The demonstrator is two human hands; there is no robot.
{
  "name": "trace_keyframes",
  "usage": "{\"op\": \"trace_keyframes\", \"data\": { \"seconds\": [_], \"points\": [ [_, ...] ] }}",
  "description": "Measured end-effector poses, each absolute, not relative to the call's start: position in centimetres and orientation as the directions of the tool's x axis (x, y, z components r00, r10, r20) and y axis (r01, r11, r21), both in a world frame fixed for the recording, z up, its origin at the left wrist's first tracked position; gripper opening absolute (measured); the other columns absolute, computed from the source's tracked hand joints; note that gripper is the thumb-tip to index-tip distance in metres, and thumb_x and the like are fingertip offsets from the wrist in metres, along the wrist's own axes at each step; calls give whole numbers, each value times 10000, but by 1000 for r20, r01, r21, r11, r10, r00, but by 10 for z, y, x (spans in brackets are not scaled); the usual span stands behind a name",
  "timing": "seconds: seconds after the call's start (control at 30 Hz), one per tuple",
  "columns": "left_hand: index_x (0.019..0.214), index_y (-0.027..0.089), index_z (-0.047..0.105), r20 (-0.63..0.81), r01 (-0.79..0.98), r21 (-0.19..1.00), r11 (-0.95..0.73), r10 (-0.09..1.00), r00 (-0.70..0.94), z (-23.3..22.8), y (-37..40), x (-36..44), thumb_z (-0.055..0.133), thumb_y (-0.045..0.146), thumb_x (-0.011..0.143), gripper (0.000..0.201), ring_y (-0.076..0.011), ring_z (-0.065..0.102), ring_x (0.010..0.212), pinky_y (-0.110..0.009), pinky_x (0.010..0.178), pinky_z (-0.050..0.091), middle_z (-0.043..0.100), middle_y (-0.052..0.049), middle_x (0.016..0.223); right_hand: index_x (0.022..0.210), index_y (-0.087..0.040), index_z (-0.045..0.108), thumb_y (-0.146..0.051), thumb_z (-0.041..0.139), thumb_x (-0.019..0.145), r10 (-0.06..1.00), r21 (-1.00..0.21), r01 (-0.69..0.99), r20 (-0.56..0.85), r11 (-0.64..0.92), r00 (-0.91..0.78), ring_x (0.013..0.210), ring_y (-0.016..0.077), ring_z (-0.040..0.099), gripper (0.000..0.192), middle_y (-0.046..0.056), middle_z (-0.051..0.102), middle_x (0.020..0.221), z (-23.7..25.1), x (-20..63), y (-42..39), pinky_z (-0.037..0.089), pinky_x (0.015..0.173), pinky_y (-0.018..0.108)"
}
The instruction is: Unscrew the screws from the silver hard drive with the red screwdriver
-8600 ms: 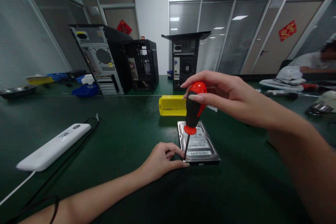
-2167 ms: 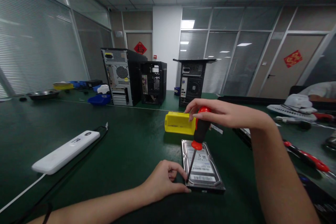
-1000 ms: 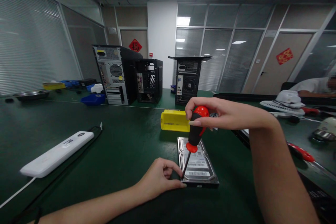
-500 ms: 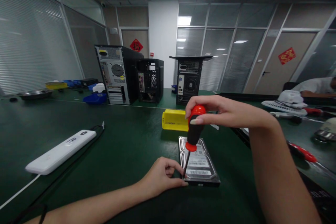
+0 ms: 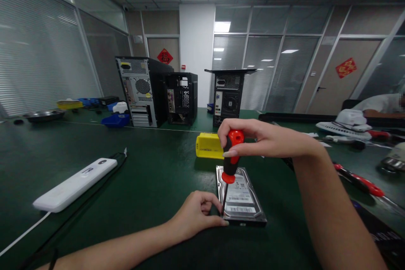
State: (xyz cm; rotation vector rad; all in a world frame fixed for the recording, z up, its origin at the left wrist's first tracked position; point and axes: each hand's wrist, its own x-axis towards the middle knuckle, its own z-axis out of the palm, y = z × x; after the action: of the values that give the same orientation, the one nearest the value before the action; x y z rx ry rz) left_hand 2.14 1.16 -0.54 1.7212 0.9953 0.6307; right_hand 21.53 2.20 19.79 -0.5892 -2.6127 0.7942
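Head view: right hand (image 5: 253, 139) wrapped around one red-black screwdriver (image 5: 230, 158), tip on one hard drive (image 5: 241, 196) lying on green table (image 5: 152, 177); left hand (image 5: 196, 215) pinching drive's near corner.

Red-and-black handle on the screwdriver (image 5: 230, 157). Silver casing and a white printed label on the hard drive (image 5: 242, 196). Plain dark green across the table mat (image 5: 152, 177). Bright yellow for the bin (image 5: 209, 145) behind the hard drive. White for the power strip (image 5: 75, 184) left of the hard drive, black for its cable (image 5: 104, 173). Blue for the tray (image 5: 116, 120) far behind the hard drive.
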Motion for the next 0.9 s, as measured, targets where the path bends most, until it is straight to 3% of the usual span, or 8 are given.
{"op": "trace_keyframes", "data": {
  "seconds": [0.13,0.27,0.4,0.5,0.67,0.9],
  "points": [
    [793,120,685,-46,336,930,-150,859,511,-6,11,22,811,362,621,323,-76,192,503,-225,505,119,244,110,505,1109,-163,514,-249,519,934,422,-650,191,219,735,-880,989,134,545,195,48,550,1059,195,216,23,464,863,273],
    [811,120,697,-45,339,928,-152,860,509,-5,10,22,808,376,626,335,-76,186,498,-230,504,113,236,110,498,1124,-139,508,-170,521,917,273,-762,19,209,647,-939,1040,162,544,210,75,530,1092,194,216,24,471,887,325],
    [814,121,719,-37,340,925,-171,848,528,-3,10,21,800,374,640,318,-76,184,499,-234,503,112,235,105,494,971,-139,564,-244,567,905,375,-762,96,201,640,-905,880,129,573,124,39,576,928,193,209,25,490,786,267],
    [805,113,721,-50,337,930,-150,854,519,-4,10,22,806,369,630,321,-74,177,491,-242,493,97,243,106,483,977,-151,529,-227,500,943,398,-850,41,203,525,-895,811,113,600,89,20,587,859,189,204,27,513,760,272],
    [787,106,703,-79,313,945,-91,867,491,-7,11,23,830,355,585,344,-69,165,484,-246,487,76,241,116,470,1060,-167,445,-161,500,925,313,-918,-91,223,386,-923,898,138,605,146,37,562,957,185,208,29,507,828,339],
    [772,113,686,-84,318,944,-88,867,491,-6,11,24,825,375,589,349,-69,161,482,-246,490,73,234,118,468,988,-191,432,-177,573,894,413,-907,35,157,420,-897,889,115,584,171,-2,489,950,187,211,28,502,810,308]
  ]
}}
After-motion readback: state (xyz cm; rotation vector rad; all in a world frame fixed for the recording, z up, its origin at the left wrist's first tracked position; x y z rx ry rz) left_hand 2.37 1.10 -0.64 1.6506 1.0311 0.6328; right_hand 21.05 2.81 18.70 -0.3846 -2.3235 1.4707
